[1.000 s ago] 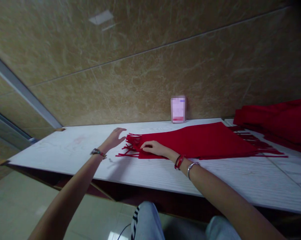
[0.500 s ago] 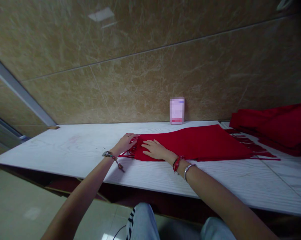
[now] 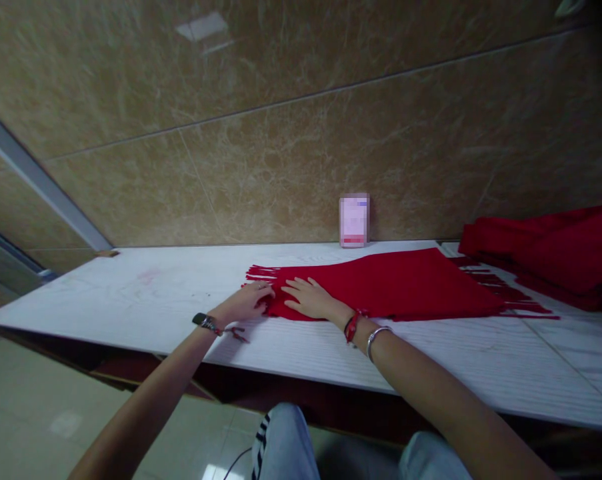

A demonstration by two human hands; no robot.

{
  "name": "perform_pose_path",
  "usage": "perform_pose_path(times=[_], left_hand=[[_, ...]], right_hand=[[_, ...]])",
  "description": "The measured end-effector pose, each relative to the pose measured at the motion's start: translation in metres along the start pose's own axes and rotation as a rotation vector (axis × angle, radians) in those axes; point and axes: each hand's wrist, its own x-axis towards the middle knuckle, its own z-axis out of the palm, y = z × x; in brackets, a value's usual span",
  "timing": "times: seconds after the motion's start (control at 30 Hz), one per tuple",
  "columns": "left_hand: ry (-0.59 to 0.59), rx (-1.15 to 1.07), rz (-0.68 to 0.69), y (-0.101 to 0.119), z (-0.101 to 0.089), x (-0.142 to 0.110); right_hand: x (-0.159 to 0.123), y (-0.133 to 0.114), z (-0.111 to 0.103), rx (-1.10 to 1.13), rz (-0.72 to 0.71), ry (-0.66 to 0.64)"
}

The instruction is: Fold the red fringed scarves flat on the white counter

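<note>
A person in pale, dark-striped trousers (image 3: 287,443) sat or stood at a white wood-grain surface (image 3: 141,313), with tiled floor (image 3: 31,413) visible below its front edge. A silver bangle (image 3: 373,341) and a red bracelet (image 3: 351,327) circled the right forearm and wrist; a dark-faced band (image 3: 207,323) was worn on the left wrist. The left hand (image 3: 248,301) touched the left end of a red scarf (image 3: 391,283), its fingers curled among the fringe (image 3: 261,272); whether they pinched any strands could not be told. The right hand (image 3: 308,298) lay open just beside it, palm down and fingers spread on the cloth, gripping nothing. The scarf stretched lengthwise along the surface, its other fringe reaching toward a heap of red fabric (image 3: 555,257) at far right. Behind the scarf, a pink rectangular object (image 3: 354,220), its details blurred, stood upright against a brown marbled wall (image 3: 281,167).
</note>
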Motion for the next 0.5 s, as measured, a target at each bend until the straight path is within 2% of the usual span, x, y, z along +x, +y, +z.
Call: perform_pose_path(times=[0.07, 0.13, 0.23, 0.3, 0.33, 0.4, 0.5], left_hand=[[-0.071, 0.046, 0.024, -0.006, -0.003, -0.008], [-0.082, 0.13, -0.054, -0.023, -0.009, -0.023], [0.022, 0.219, -0.277, -0.049, -0.022, -0.047], [0.099, 0.216, -0.348, -0.048, -0.028, -0.053], [0.122, 0.19, -0.318, -0.04, -0.029, -0.052], [0.125, 0.108, -0.156, -0.016, -0.026, -0.043], [0.017, 0.011, 0.082, 0.016, -0.017, -0.029]], right_hand=[[-0.001, -0.001, -0.002, 0.002, 0.003, 0.0], [-0.001, -0.001, -0.003, 0.002, 0.003, -0.005], [-0.001, -0.001, -0.003, 0.008, 0.006, -0.009], [0.0, -0.001, -0.002, 0.019, 0.008, -0.001], [0.0, 0.0, -0.001, 0.025, 0.008, 0.005], [0.0, 0.0, 0.0, 0.03, 0.003, 0.014], [-0.001, -0.001, -0.001, 0.021, -0.004, 0.013]])
